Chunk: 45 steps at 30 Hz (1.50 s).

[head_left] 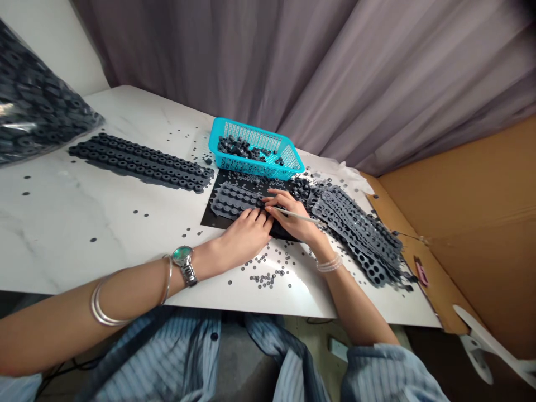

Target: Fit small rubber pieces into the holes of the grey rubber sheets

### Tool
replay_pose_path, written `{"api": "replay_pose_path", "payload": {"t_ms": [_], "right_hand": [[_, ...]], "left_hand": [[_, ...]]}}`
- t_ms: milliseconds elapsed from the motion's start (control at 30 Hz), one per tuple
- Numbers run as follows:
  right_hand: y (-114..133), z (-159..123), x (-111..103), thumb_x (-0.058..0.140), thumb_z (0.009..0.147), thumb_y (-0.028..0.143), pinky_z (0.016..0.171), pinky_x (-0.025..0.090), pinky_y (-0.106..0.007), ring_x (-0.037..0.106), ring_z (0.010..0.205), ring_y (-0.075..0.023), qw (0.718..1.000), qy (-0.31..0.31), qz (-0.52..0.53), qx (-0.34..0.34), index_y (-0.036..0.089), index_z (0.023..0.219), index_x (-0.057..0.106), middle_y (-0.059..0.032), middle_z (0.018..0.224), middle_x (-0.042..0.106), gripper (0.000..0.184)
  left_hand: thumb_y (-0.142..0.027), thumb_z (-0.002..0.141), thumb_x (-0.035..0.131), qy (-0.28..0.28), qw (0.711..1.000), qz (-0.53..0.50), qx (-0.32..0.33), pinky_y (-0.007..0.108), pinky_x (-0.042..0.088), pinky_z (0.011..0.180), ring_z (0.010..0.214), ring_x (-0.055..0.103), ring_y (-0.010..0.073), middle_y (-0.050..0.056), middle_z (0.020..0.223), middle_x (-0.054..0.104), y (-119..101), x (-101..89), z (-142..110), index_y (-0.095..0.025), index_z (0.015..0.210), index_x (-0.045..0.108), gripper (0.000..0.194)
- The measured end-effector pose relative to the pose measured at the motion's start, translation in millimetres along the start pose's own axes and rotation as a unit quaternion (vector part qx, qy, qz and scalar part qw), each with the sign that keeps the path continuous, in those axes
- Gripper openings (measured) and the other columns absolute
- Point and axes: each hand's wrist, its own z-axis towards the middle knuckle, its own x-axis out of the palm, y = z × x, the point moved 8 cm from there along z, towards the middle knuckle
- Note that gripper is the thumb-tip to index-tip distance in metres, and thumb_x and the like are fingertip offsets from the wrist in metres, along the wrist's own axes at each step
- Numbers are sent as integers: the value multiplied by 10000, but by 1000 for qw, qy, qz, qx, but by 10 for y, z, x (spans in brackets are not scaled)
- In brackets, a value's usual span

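A short grey rubber sheet of moulded round parts (235, 200) lies on a black mat (211, 218). My left hand (247, 239) presses its bent fingertips on the right end of the sheet, gripping it at the near edge. My right hand (295, 218) is closed on a thin white pen-like tool (299, 215), whose tip is hidden by the fingers at the sheet's right end. Both hands nearly meet there, so the spot being worked is mostly covered. Small loose grey parts (300, 190) lie just beyond my right hand.
A turquoise basket (255, 133) holding loose grey parts stands behind the mat. Left of it lies a long moulded sheet (142, 162), beside a filled clear bag (37, 106). Punched-out sheets (360, 229) pile up at right, near a pink cutter (421, 272) on cardboard. Small discs (266, 278) are scattered about.
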Motion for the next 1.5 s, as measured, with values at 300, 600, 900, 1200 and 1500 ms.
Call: {"api": "replay_pose_path", "payload": {"t_ms": [300, 600, 900, 1200, 1500], "right_hand": [[39, 50, 171, 444, 965, 311, 1001, 463, -483, 543, 1243, -265, 991, -6, -115, -68, 243, 951, 619, -120, 1166, 655, 188], [-408, 54, -335, 530, 913, 337, 1075, 409, -533, 472, 1305, -282, 977, -183, -106, 41, 252, 881, 606, -95, 1073, 667, 119], [-88, 168, 45, 557, 919, 325, 1078, 416, -453, 479, 1322, -226, 999, -48, 4, 0, 249, 889, 623, -63, 1123, 702, 105], [-64, 194, 136, 538, 929, 302, 1058, 421, -463, 483, 1321, -239, 999, -24, -26, -10, 237, 911, 622, -79, 1117, 698, 107], [-52, 216, 194, 506, 949, 316, 1034, 428, -473, 491, 1303, -250, 996, -11, -78, -43, 237, 944, 603, -91, 1157, 669, 125]], "left_hand": [[-279, 957, 468, 5, 1000, -3, 9, 422, 380, 996, 1176, 545, 312, 220, 1220, 621, -8, 24, 9, -13, 1269, 541, 416], [-291, 972, 428, -5, 1000, -10, 9, 410, 380, 1016, 1233, 508, 300, 223, 1288, 583, 4, 13, 5, -6, 1351, 474, 476], [-293, 972, 432, 0, 1000, 4, -26, 445, 354, 1038, 1224, 498, 331, 218, 1265, 587, -18, -67, -15, -20, 1328, 506, 455], [-380, 960, 433, 18, 994, 11, -105, 488, 343, 1035, 1158, 516, 363, 230, 1192, 605, 62, -65, -30, 19, 1293, 528, 528], [-386, 966, 421, 35, 994, 23, -98, 503, 331, 1043, 1197, 509, 383, 252, 1267, 583, 65, -7, -20, 19, 1332, 500, 552]]}}
